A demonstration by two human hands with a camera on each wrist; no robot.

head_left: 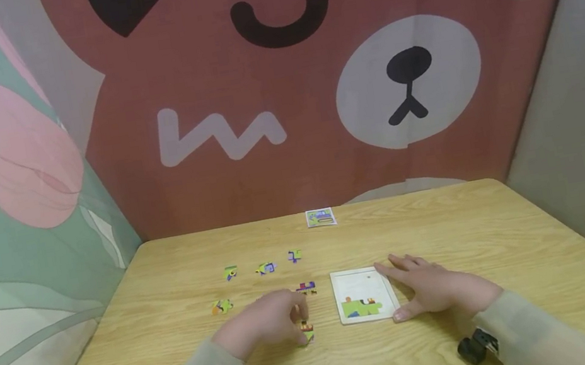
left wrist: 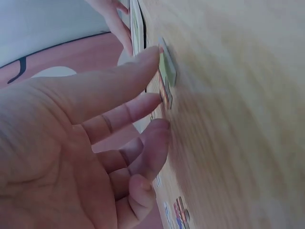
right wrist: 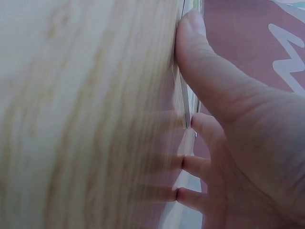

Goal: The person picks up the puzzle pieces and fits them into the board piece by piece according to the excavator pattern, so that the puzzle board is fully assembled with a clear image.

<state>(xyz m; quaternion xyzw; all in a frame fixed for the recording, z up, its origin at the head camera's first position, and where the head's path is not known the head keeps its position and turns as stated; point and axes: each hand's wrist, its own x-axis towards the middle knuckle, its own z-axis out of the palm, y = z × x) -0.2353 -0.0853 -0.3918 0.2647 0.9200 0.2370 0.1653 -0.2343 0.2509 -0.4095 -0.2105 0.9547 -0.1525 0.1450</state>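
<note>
My left hand (head_left: 279, 317) pinches a jigsaw piece (head_left: 308, 332) between thumb and fingertips, low over the table; the left wrist view has the thumb on one side of this green piece (left wrist: 167, 69). My right hand (head_left: 424, 281) rests at the right side of a white square puzzle tray (head_left: 362, 278), fingers spread, thumb at the near corner and index finger at the far one. In the right wrist view the thumb (right wrist: 202, 50) lies along the tray's edge. Joined green pieces (head_left: 363, 308) lie in the lower part of the tray.
Loose jigsaw pieces lie left of the tray: one (head_left: 306, 287) just beyond my left fingers, another (head_left: 223, 306) at far left, and a back row including one piece (head_left: 266, 268). A small printed picture card (head_left: 320, 217) lies at the table's back edge, before the bear-patterned wall (head_left: 247, 183).
</note>
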